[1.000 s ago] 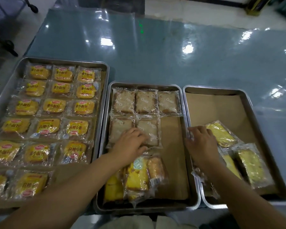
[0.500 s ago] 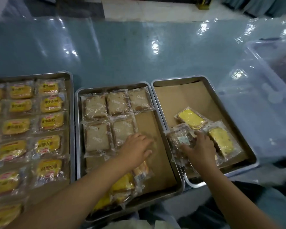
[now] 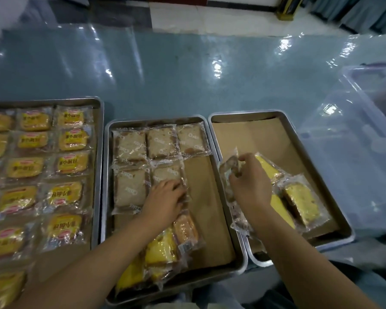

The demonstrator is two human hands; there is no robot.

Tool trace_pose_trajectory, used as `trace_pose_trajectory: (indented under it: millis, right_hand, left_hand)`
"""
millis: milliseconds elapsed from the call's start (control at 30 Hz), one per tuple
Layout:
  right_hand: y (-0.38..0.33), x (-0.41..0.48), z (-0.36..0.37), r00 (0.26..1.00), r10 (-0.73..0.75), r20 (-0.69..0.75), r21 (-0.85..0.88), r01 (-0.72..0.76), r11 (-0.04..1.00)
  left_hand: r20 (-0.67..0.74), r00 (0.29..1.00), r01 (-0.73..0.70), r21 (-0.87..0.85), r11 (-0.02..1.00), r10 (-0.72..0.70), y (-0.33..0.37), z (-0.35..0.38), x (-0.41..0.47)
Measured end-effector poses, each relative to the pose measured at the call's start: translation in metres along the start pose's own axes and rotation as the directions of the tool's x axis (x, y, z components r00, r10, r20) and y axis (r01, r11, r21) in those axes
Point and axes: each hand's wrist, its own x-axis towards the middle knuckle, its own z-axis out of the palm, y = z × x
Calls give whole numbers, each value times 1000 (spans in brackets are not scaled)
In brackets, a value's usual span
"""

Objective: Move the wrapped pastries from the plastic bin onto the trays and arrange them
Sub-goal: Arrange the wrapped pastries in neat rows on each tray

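left tray running off the left and bottom edges | plastic bin running off the right edge, contents blurring behind its cloudy wall | left hand covering a pale cake packet's near end, grip not reading | right hand hiding parts of yellow cake packets | brown wrapped pastry it is pinching blurring, print unreadable

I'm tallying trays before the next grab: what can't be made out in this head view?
Left tray: cut off by the left and bottom edges; bun count unknown.
Plastic bin: cut by the right edge, hazy walls; contents unreadable.
Wrapped pastry in the right hand: fingers and glare cover it; kind unclear.
Middle tray, near end: left forearm hides packs.
Left hand: grip or press on the brown slice, unclear.
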Motion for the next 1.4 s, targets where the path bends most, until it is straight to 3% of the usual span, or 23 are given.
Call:
trace_pose_trajectory:
  millis: [133,233,300,367,433,500,567,667,800,900,1000,1100,1267,1400]
  right_hand:
    - [-15,-6,25,953,-281,117,-48,288,956]
    - [-10,-5,32,946,-282,161,-30,290,957]
    - [-1,-2,36,928,-318,196,-82,339,937]
    - [7,-2,41,834,-460,304,-85,505,859]
    - [15,-6,50,665,-587,462,-39,676,736]
    - [23,-7,62,534,-579,616,-68,769,636]
    - [29,-2,73,495,-538,683,-144,812,566]
    - [28,4,79,491,-498,715,-200,826,527]
    - [22,8,76,519,-521,678,-174,802,572]
    - [13,9,63,566,-632,530,-177,802,570]
    - [16,8,57,607,-700,377,-265,795,546]
    - [25,4,58,613,-658,438,-343,790,508]
    - [24,1,68,617,-456,641,-393,775,495]
    - [21,-2,81,646,-413,641,-465,756,461]
  left_hand:
    - [-32,998,44,-60,997,-46,1,-2,4]
    - [-88,973,176,-320,931,-214,4,-4,4]
    - [-81,973,181,-328,927,-218,6,-4,3]
    - [-86,979,162,-230,960,-186,6,-1,3]
    - [-83,980,166,-141,976,-179,6,-1,4]
    - [-42,986,157,-40,987,-159,8,-1,7]
    - [-19,985,173,-14,985,-174,11,0,10]
    - [-54,968,242,-24,970,-243,10,0,14]
    - [-42,982,189,92,978,-186,-2,6,13]
    - [36,989,133,246,960,-147,-14,11,14]
    - [75,983,139,271,953,-165,-23,14,15]
    - [85,983,132,276,952,-161,-25,16,13]
    - [94,982,133,280,951,-165,-29,16,12]
    - [99,983,124,277,953,-156,-32,16,10]
